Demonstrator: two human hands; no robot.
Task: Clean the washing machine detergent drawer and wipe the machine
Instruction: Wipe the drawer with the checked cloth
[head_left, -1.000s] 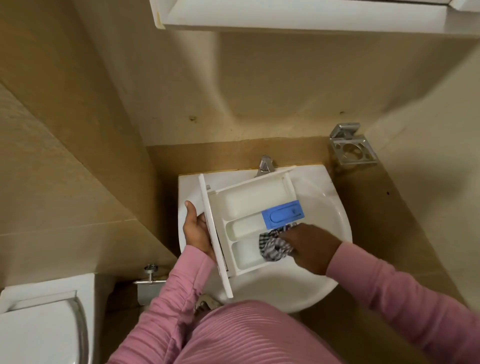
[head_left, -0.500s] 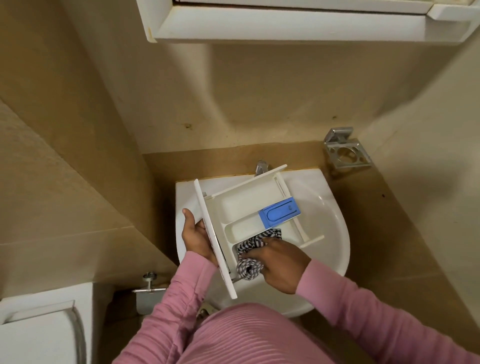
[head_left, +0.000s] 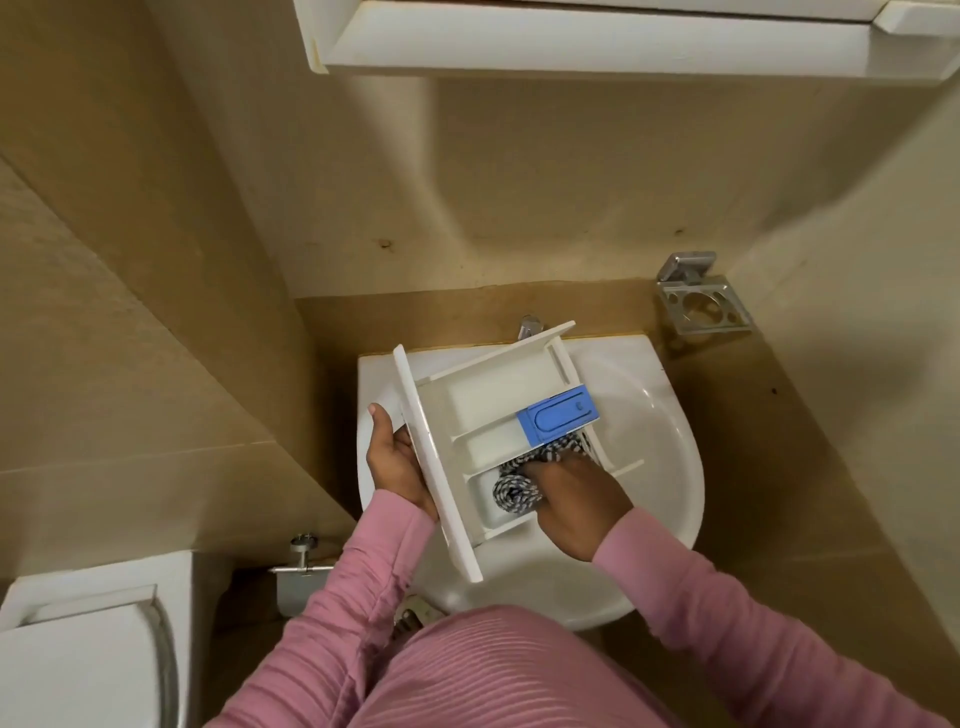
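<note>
A white detergent drawer (head_left: 483, 410) with a blue insert (head_left: 558, 415) is held tilted over a white wash basin (head_left: 660, 441). My left hand (head_left: 397, 465) grips the drawer by its front panel on the left side. My right hand (head_left: 571, 499) is closed on a black-and-white patterned cloth (head_left: 514, 491) and presses it into the drawer's nearest compartment. The cloth trails up under the blue insert. No washing machine is in view.
A tap (head_left: 530, 327) sits at the basin's back edge, partly behind the drawer. A metal holder (head_left: 701, 301) is fixed to the wall at the right. A white toilet (head_left: 78, 649) stands at the lower left, a white cabinet (head_left: 597, 41) hangs overhead.
My right hand slid the cloth from the right end of the near compartment toward the front panel, then slightly back. The drawer stayed in my left hand over the basin.
</note>
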